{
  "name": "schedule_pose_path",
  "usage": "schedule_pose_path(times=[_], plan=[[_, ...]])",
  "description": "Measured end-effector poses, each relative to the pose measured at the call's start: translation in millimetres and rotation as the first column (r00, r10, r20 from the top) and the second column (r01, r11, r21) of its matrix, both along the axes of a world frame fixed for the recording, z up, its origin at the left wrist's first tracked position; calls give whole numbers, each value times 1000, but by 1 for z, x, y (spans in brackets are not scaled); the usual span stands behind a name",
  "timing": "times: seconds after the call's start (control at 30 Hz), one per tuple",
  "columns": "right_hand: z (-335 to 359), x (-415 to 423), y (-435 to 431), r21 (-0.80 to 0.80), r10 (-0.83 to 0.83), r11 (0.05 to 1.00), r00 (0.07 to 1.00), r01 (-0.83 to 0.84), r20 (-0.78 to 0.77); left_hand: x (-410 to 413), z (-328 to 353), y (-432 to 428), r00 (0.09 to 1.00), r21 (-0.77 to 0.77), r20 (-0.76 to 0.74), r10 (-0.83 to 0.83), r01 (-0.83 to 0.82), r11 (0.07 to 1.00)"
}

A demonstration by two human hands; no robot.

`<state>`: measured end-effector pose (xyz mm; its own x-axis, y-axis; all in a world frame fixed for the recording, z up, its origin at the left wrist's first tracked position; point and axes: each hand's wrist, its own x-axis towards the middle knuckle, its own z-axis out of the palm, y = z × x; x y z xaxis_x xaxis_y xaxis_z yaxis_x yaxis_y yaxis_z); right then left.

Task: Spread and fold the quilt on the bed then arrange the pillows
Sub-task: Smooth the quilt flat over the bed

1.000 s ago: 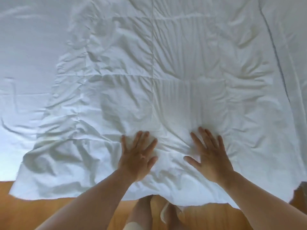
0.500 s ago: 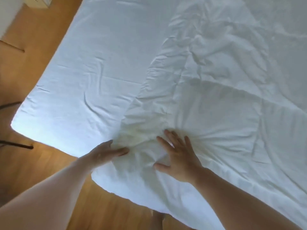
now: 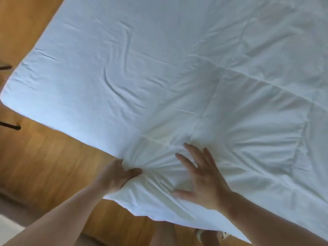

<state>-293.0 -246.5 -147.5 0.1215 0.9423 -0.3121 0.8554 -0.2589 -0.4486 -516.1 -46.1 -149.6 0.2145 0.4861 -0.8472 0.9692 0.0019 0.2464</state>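
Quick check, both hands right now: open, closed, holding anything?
Left hand: closed, gripping the quilt at its corner edge.
Right hand: open, fingers spread, palm pressed flat on the quilt, holding nothing.

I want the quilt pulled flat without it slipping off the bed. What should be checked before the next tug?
1. Left hand gripping the quilt corner: ok, fabric bunched in it.
2. Right hand pinning the quilt flat: ok, palm down, fingers spread.
3. Quilt smooth: not ok, creases fan out from the hands.
4. Bare sheet left to cover: not ok.
5. Pillows located: cannot tell, none in view.
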Motion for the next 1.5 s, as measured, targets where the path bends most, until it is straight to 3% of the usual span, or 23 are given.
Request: schedule_pose_path(times=[0.13,0.2,0.33,0.4,0.5,0.67,0.8,0.87,0.93,1.03,1.07,1.13,1.2,1.3,1.4,1.5], plan=[[-19,-36,-69,-102,178,980,983,-174,40,-1,-13,-8,966,-7,-208,-154,156,988],[-28,-40,-81,-82,175,982,982,-169,76,4,-11,4,985,-51,-127,-113,107,993],[-42,-45,-78,31,123,991,970,-132,210,4,-5,2,974,-205,176,143,-106,973],[-48,-41,-64,62,59,995,968,-76,242,9,-9,-14,950,-186,216,226,-187,965],[-46,-31,-42,62,10,998,974,-24,227,17,-16,-24,944,-80,239,226,-213,974],[-10,-10,-37,66,-103,992,994,105,-31,18,9,-1,978,-33,189,86,-81,996],[2,-26,-63,-1,-239,971,964,240,-116,4,13,-7,991,-5,133,-17,18,1000],[-7,-45,-83,-113,-197,977,965,180,-175,-1,-3,-19,988,86,-39,-149,152,985],[-9,-56,-93,-158,-55,987,978,23,-203,1,-14,-21,975,40,-102,-198,203,978],[5,-34,-74,13,46,999,973,-45,-227,35,-3,7,928,-52,-137,-347,343,938],[6,-16,-60,95,22,995,983,-4,-181,51,6,20,947,-25,-104,-303,302,953],[4,29,-25,182,-142,973,990,144,-24,90,20,44,997,34,70,-35,32,999],[2,75,14,99,-258,964,958,246,128,138,19,61,955,43,259,148,-164,985],[-10,118,55,-90,-316,936,925,340,213,220,9,77,952,181,305,22,-81,980],[-26,123,65,-137,-388,900,904,414,180,277,-14,89,966,302,246,-83,5,953],[-42,100,61,-150,-357,911,915,385,187,290,-24,92,941,431,161,-298,204,879]])
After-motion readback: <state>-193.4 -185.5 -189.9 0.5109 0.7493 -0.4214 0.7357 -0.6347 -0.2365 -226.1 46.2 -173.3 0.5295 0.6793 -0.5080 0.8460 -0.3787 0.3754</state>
